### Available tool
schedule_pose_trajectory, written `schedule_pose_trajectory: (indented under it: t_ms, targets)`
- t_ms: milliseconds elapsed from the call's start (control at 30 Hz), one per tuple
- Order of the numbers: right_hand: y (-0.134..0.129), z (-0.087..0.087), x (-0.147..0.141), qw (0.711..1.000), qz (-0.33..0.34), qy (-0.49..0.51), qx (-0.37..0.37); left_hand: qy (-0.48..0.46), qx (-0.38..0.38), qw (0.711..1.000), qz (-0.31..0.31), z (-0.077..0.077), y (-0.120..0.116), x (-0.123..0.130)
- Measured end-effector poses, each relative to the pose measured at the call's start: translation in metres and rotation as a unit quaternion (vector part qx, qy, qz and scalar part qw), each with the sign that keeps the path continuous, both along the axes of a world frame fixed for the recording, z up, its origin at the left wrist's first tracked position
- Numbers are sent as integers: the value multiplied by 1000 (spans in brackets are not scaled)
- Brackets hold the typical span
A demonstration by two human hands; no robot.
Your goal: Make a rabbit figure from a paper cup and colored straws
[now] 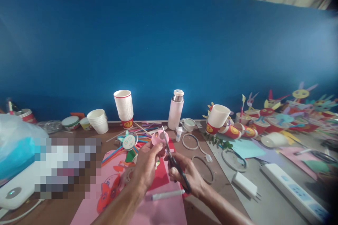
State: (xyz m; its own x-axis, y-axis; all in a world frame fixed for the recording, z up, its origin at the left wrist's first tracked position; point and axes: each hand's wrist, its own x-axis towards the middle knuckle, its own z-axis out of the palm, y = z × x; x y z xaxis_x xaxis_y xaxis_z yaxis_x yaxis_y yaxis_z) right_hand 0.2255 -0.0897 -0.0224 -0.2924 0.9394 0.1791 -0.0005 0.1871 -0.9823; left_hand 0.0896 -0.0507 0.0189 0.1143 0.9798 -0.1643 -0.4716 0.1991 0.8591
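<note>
My left hand (150,160) pinches a small pink paper piece (157,138) above the table's middle. Black-handled scissors (174,163) are gripped in my right hand (186,173), their blades pointing up and lying against the right side of the pink paper. Below both hands are a large pink sheet (169,209) and a red sheet (161,179). A white marker (167,194) rests on the pink sheet under my wrists. Left of the paper piece, a rabbit-face cutout (129,142) lies on colourful sticks.
Stacked paper cups (123,107) and a pink thermos (176,109) stand at the back. On the right are coiled cables (190,142), a charger (246,185), a power strip (293,190) and several decorated cups (260,125). A plastic bag (18,144) sits at the left.
</note>
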Motion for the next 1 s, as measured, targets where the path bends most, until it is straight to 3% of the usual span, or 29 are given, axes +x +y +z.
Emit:
schedule_pose_trajectory:
  t_ms: [600, 1000]
  targets:
    - [2, -3, 0, 1000, -2, 17, -9, 4, -26, 1000, -9, -2, 4, -2]
    - [2, -2, 2, 1000, 3, -6, 8, 3, 3, 999, -41, 0, 3, -1]
